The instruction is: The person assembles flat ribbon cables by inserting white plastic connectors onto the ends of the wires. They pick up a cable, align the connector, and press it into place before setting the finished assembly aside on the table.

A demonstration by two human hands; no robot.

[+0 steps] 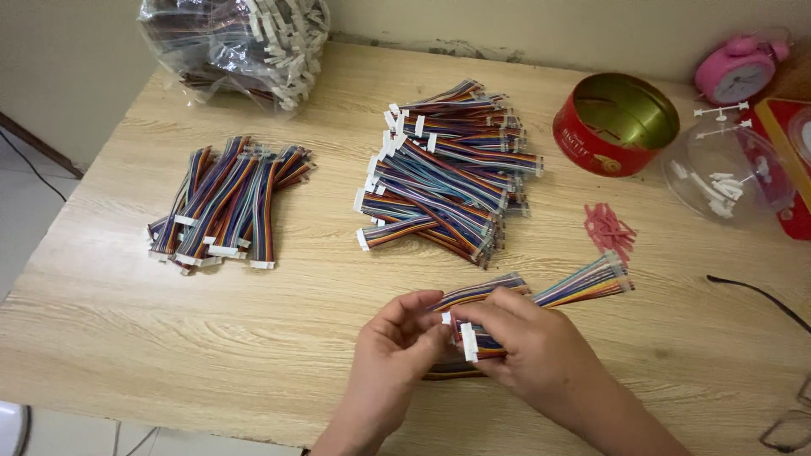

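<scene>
Ribbon cables (541, 295) in both hands; cable pile (448, 177) behind

You have one view only, from the camera on your head, so nothing is shared with a second angle. It looks steeply down and forward across the wooden table (253, 338), near enough that your left hand (393, 346) and right hand (528, 342) fill the lower middle of the picture. Where they meet is the closest point; beyond it the tabletop runs away to the wall at the top edge. Left of that point, floor shows past the table's edge.
</scene>
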